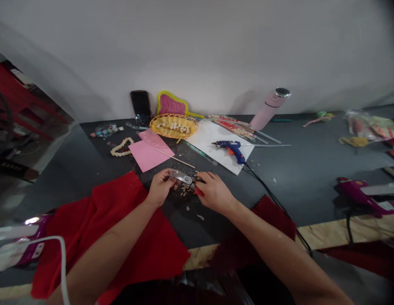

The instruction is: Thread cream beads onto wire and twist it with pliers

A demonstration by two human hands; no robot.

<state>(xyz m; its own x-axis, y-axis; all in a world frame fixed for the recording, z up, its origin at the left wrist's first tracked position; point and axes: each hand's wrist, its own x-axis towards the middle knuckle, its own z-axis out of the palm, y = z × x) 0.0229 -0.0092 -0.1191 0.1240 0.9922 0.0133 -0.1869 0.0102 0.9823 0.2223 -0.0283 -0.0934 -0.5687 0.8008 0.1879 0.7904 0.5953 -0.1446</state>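
Observation:
My right hand (214, 191) is closed around the handles of pruning shears (185, 178), and a bit of red handle shows below its fingers. The metal blades point left, toward my left hand (161, 186). That hand's fingers are pinched together at the blade tips; whatever they hold is too small to make out. Under the shears, small beige cut pieces (184, 190) are scattered on the dark table. Just beyond my hands, a thin wooden stick (181, 160) lies partly across a pink paper sheet (149, 154).
A yellow basket (155, 130) with pale pieces stands behind. A blue glue gun (231, 149) rests on white paper (209, 134), its cord running right. Red cloth (120, 212) lies front left. A pink bottle (268, 111) and a phone (141, 108) stand by the wall.

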